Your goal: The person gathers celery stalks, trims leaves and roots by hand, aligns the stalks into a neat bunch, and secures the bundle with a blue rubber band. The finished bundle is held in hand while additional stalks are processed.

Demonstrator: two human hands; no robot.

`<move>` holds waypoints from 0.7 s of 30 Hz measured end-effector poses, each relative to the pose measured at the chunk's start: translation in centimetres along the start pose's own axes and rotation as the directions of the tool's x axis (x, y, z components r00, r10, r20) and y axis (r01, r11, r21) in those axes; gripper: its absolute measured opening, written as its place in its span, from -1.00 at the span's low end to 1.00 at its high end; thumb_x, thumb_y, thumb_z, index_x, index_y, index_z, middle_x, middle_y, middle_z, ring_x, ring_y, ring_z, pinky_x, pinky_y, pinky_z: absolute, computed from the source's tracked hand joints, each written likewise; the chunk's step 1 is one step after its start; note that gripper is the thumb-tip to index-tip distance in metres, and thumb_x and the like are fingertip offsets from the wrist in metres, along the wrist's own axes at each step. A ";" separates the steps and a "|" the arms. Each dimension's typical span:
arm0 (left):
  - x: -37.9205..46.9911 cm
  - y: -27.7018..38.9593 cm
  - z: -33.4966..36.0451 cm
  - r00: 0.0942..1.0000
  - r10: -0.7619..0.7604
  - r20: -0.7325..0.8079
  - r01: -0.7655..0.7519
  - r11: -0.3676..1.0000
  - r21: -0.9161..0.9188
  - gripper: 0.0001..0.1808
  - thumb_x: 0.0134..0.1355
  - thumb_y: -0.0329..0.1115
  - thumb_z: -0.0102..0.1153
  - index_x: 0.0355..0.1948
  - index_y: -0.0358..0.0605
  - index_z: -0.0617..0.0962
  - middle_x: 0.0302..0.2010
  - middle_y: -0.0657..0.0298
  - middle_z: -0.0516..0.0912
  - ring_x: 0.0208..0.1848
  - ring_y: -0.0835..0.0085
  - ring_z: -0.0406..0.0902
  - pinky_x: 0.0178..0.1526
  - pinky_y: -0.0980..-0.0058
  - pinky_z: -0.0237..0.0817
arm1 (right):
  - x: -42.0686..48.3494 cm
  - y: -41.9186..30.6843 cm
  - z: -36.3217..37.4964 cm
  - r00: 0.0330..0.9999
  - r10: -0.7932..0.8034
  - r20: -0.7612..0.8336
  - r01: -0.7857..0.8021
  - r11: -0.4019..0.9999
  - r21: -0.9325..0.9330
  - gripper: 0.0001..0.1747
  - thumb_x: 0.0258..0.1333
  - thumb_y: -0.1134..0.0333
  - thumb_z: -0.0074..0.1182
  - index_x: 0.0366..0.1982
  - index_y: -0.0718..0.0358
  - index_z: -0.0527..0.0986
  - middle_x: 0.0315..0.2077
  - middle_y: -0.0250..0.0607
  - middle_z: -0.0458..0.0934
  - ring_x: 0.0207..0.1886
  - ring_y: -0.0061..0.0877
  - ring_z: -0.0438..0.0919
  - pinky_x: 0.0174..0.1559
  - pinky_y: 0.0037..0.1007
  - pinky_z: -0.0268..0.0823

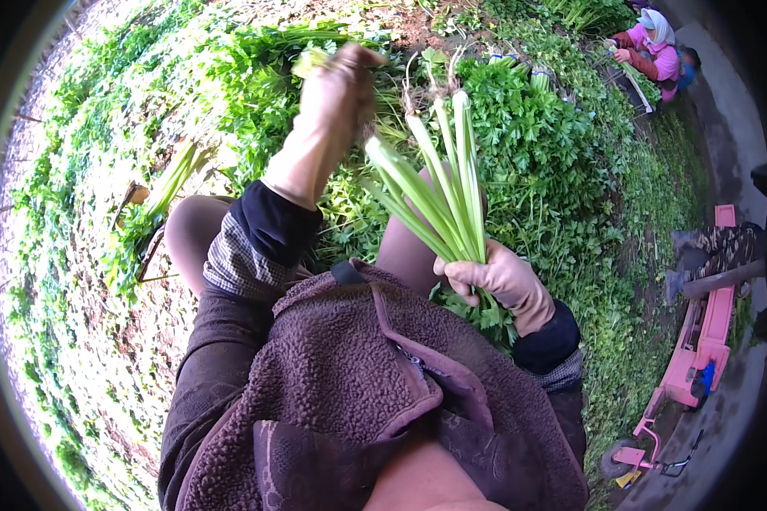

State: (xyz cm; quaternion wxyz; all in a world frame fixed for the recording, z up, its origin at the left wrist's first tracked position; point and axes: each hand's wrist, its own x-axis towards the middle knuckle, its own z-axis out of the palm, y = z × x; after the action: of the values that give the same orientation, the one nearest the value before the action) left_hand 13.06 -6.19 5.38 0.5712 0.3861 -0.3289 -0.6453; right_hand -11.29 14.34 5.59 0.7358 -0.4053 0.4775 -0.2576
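Observation:
My right hand (502, 281), in a pale thin glove, grips several celery stalks (457, 185) near their leafy end, over my lap. Their white bases and stringy roots (450, 80) point away from me, fanned apart. Green celery leaves (486, 319) hang below that hand. My left hand (339, 96), gloved too and blurred by motion, is closed just left of the stalk bases. A yellowish leaf piece (310, 62) sticks out from its fist. Beyond the left hand lies a heap of loose leafy celery (262, 76).
Bundled celery (524, 115) is piled ahead to the right. More stalks (176, 175) lie left, by a thin metal frame (150, 259). A co-worker (661, 57) sits far right holding celery. Another person's legs (719, 255) show beside a pink cart (687, 364) along a paved path (741, 128).

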 end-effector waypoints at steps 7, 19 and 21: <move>4.6 -5.4 -10.7 0.994 -0.048 -0.097 0.045 0.998 -0.034 -0.52 0.61 -0.03 -0.26 -0.21 -0.08 0.64 -0.71 0.47 0.33 -0.76 0.61 0.15 -0.71 0.58 -0.04 | -0.7 -0.3 -1.7 0.962 -0.172 -0.212 0.145 0.980 -0.138 -0.66 0.33 0.14 0.23 -0.13 0.31 0.59 -0.52 -0.37 0.53 -0.53 -0.67 0.50 -0.53 -0.55 0.36; 1.3 -9.0 -1.1 0.965 -0.137 0.225 0.219 0.893 -0.394 0.00 0.25 0.53 -0.01 0.44 -0.03 0.29 0.18 -0.05 0.57 0.14 -0.02 0.54 0.20 -0.17 0.36 | 10.3 -5.4 1.0 0.969 0.126 -0.214 -0.240 0.693 -0.680 -0.61 0.40 0.23 0.11 0.07 0.39 0.47 -0.50 -0.31 0.54 -0.58 -0.59 0.48 -0.51 -0.51 0.36; 0.3 -7.6 -2.1 0.973 -0.188 0.132 0.226 0.882 -0.413 -0.03 0.27 0.54 -0.05 0.39 -0.05 0.34 0.14 0.01 0.59 0.11 0.05 0.58 0.20 -0.08 0.38 | 9.8 -5.4 -0.4 0.978 0.042 -0.205 -0.119 0.919 -0.376 -0.53 0.37 0.15 0.16 0.07 0.39 0.45 -0.49 -0.30 0.54 -0.58 -0.59 0.47 -0.52 -0.55 0.35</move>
State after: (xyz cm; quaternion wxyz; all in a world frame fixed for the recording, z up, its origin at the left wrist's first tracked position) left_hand 11.22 -5.43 -2.30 0.5543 0.2566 -0.1622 -0.7750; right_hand -7.53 3.77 5.23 0.6017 -0.4952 0.6043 -0.1660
